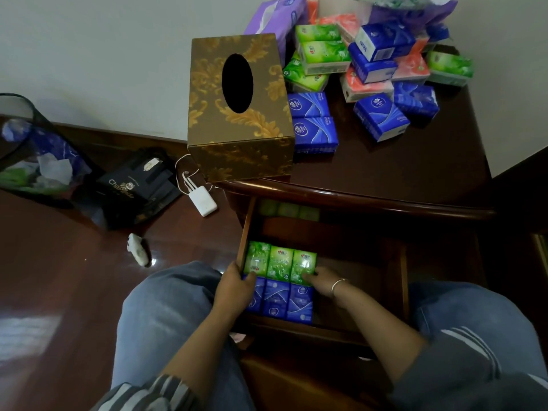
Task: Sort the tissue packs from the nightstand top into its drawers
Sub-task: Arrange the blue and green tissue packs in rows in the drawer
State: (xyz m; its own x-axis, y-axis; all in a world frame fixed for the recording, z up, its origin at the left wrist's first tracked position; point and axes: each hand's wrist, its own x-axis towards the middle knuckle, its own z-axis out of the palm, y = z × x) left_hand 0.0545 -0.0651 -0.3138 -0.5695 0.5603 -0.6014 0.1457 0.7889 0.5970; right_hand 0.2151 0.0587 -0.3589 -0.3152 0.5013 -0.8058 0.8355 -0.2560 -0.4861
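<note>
The open drawer [394, 262] of the dark wood nightstand [385, 170] holds a row of three green tissue packs [280, 262] and, nearer to me, a row of blue packs [287, 301]. My left hand [234, 287] grips the left end of the green row, thumb on the leftmost pack. From the other side, my right hand [323, 281] presses its fingertips on the rightmost green pack. More green packs [287, 209] lie deep at the drawer's back. On the nightstand top lies a heap of blue, green and pink packs [382, 69].
A gold patterned tissue box [240, 114] stands on the nightstand's left corner. Purple tissue bags [275, 19] lean on the wall behind. On the floor to the left are a mesh bin [35, 155], a black bag [133, 185] and a white charger [201, 200]. My knees flank the drawer.
</note>
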